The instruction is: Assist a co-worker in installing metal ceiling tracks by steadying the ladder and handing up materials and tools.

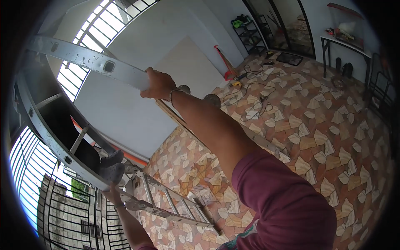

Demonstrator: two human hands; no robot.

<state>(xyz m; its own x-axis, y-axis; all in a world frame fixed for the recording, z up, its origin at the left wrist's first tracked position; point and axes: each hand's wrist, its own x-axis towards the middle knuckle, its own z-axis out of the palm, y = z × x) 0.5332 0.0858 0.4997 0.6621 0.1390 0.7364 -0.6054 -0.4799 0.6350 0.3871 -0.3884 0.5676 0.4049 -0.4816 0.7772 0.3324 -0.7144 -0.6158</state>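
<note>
On floor: yellow tool, red dustpan | left hand, right hand clasping ladder rails

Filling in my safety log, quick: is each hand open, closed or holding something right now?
Left hand: closed on the metal ladder's lower side rail.
Right hand: closed on the ladder's upper side rail.

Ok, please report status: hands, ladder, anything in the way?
Left fingers, right fingers: both closed. Metal ladder: gripped at two places. Possible obstacle: grey footwear near left fingers.
</note>
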